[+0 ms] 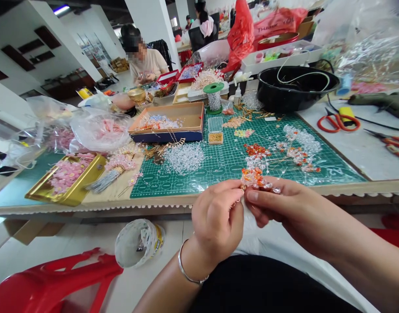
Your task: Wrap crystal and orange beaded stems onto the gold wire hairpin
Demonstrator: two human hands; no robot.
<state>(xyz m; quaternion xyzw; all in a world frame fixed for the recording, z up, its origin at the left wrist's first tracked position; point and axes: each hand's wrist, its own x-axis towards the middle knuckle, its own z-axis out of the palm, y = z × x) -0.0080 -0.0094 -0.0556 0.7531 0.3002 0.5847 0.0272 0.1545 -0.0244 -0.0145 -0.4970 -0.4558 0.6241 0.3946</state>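
Observation:
Between my two hands, just over the table's front edge, is a beaded ornament point(253, 177) with orange and clear beads. My left hand point(219, 215), with a silver bangle at the wrist, pinches a thin gold wire part at its lower left. My right hand point(277, 200) grips the ornament from the right, thumb on top. Fingers hide much of the wire. Beyond them on the green cutting mat point(186, 180) lie orange beads point(256, 150), several beaded stems point(300, 156) and a heap of clear beads point(182, 157).
A shallow box point(186, 115), a wire spool point(214, 98) and a black basin point(293, 93) stand farther back. Scissors point(338, 121) and pliers point(395, 141) lie right. A gold tray point(98, 171) sits left; a bucket point(134, 245) and red stool point(29, 282) are below. Another person point(150, 61) sits opposite.

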